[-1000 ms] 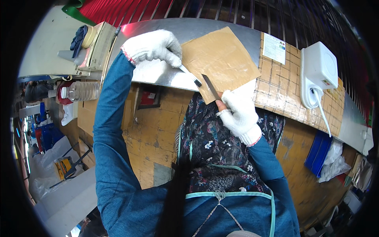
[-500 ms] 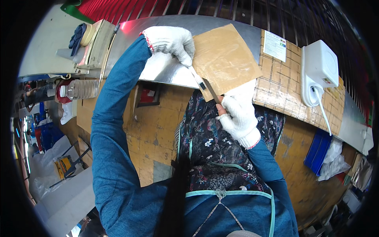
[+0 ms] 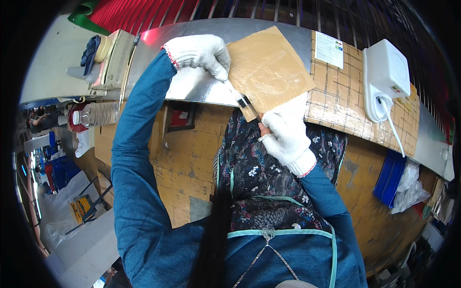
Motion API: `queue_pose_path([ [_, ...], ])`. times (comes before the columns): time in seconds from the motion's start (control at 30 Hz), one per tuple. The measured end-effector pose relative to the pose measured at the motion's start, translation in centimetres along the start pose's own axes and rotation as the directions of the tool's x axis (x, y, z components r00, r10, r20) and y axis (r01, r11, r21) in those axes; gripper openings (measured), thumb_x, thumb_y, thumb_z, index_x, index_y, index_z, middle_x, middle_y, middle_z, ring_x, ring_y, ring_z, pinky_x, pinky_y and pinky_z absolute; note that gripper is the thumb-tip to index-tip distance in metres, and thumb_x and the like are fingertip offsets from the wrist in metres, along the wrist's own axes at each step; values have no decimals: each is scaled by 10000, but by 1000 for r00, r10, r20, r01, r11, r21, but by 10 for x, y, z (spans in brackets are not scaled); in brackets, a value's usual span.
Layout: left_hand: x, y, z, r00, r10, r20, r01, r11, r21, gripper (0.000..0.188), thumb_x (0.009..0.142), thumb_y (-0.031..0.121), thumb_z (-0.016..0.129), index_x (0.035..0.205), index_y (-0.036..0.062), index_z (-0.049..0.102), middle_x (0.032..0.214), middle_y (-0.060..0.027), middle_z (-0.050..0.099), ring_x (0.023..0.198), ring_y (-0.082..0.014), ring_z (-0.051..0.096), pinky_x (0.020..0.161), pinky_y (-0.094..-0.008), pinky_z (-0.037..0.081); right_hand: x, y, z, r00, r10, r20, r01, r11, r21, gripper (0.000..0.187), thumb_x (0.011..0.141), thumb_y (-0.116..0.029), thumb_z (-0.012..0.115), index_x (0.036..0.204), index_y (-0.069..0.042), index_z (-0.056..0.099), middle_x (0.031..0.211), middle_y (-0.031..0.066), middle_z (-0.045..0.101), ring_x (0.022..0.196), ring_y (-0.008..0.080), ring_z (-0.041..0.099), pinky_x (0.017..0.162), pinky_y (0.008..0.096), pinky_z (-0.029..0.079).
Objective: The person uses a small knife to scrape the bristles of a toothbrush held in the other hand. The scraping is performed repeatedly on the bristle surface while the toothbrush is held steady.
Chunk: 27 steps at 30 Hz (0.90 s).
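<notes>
left hand (image 3: 201, 52) pinching the black-tipped white strip (image 3: 234, 92) and right hand (image 3: 289, 138) clamped on the dark blade (image 3: 255, 113) should press lightly, steadily near the counter's (image 3: 192, 91) near edge.

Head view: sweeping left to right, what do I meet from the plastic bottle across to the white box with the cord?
Plastic bottle → gloved left hand → brush → gloved right hand → white paper → white box with the cord.
</notes>
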<state>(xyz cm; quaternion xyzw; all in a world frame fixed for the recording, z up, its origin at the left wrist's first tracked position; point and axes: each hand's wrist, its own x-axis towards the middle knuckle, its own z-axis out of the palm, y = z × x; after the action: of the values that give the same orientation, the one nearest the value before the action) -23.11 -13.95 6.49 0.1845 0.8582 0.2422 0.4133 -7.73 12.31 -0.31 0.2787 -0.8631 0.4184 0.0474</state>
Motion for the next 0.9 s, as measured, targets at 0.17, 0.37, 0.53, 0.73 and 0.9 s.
queue_pose_path([
  [0.17, 3, -7, 1, 1000, -18, 0, 17, 1000, -14, 300, 710, 201, 852, 915, 0, 766, 769, -65, 728, 707, -141, 644, 676, -310, 504, 1, -1, -1, 998, 40, 42, -42, 998, 38, 148, 750, -32, 719, 875, -64, 648, 767, 119, 619, 713, 318, 624, 624, 399, 493],
  [0.37, 4, -7, 1, 1000, -11, 4, 11, 1000, -14, 311, 697, 184, 863, 925, -3, 766, 776, -68, 733, 713, -140, 652, 681, -306, 509, 1, -1, 3, 999, 30, 18, -30, 999, 27, 138, 724, -28, 699, 821, -79, 614, 701, 109, 591, 689, 321, 615, 593, 401, 479],
  [0.53, 2, -4, 1, 1000, -14, -8, 14, 999, -34, 323, 691, 191, 870, 929, -3, 769, 769, -66, 730, 702, -144, 647, 683, -307, 515, 0, 0, 6, 997, -78, 21, 80, 991, -103, 191, 709, -67, 701, 868, -117, 608, 659, 73, 565, 683, 293, 587, 612, 410, 446],
  [0.73, 3, -5, 2, 1000, -6, -19, 5, 999, -37, 330, 700, 208, 867, 937, 1, 770, 766, -64, 725, 698, -149, 640, 679, -308, 513, -2, -9, 13, 979, -197, 47, 201, 916, -347, 284, 692, -132, 728, 940, -131, 590, 631, 23, 535, 671, 219, 533, 677, 389, 378],
  [0.9, 5, -7, 3, 998, -57, -33, 57, 998, -5, 347, 667, 199, 885, 927, 0, 770, 772, -76, 733, 700, -156, 654, 703, -311, 526, 1, -14, 12, 972, -219, 86, 235, 885, -402, 249, 728, -149, 709, 947, -125, 592, 623, 17, 518, 658, 211, 516, 670, 387, 371],
])
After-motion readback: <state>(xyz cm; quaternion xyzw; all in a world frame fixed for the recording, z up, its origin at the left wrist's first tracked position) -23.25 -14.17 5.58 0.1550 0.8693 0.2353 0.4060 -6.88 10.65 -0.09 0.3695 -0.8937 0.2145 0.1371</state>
